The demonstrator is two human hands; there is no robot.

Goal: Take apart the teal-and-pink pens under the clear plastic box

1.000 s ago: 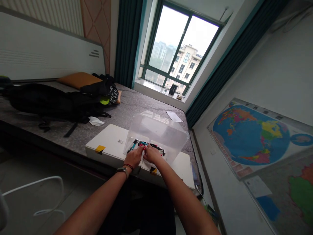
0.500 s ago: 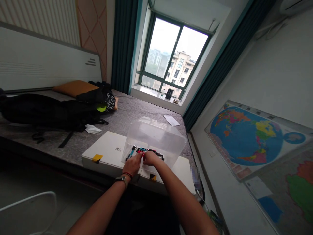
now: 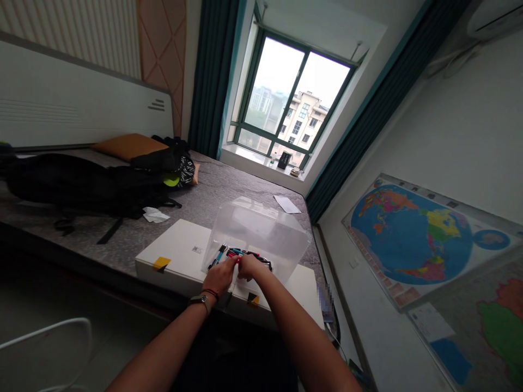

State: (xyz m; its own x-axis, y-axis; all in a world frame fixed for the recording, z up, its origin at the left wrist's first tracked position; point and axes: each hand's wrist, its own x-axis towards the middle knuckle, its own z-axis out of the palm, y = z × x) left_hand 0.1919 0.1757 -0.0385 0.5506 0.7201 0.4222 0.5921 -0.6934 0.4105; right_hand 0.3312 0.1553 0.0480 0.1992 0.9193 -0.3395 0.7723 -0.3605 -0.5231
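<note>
The left hand [image 3: 219, 276] and right hand [image 3: 250, 267] form narrow grips at the pens [image 3: 245, 252], hold unconfirmed, which lie inside the clear plastic bin [image 3: 261, 224], seated on the white carton [image 3: 180, 245], apparently for a flat base.

Smooth translucent plastic box [image 3: 259, 228], matt white cardboard carton [image 3: 174, 253].

My left hand [image 3: 219, 276] and right hand [image 3: 250, 268] had drawn back slightly toward me from the clear plastic box [image 3: 257, 226], leaving more of the pens [image 3: 245, 252] showing above them. My view had swung, and the window [image 3: 292, 95] sat lower in the frame.
</note>
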